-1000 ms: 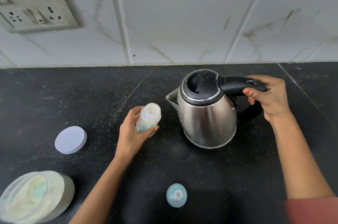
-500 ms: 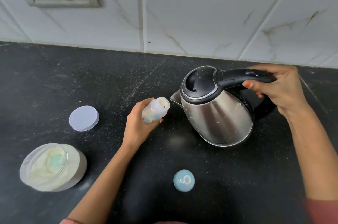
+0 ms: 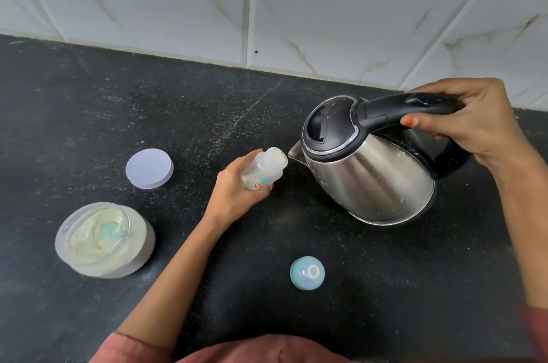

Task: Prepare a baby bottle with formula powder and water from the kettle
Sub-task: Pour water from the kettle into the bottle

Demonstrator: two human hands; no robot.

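Fingers [image 3: 450, 89] gripping tilted kettle [image 3: 370, 178], spout beside bottle [image 3: 264, 170]

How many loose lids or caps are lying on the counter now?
2. The flat white lid lies beyond the open formula jar; the blue bottle cap lies nearer, in front of the kettle. None seems hidden.

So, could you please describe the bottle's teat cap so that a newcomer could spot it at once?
Start at the steel kettle tilted over the black counter. Come straight toward the person from its spout, past the left hand holding the bottle. The teat cap stands alone there: a small pale blue dome with a white centre, unlike the flat lilac lid.
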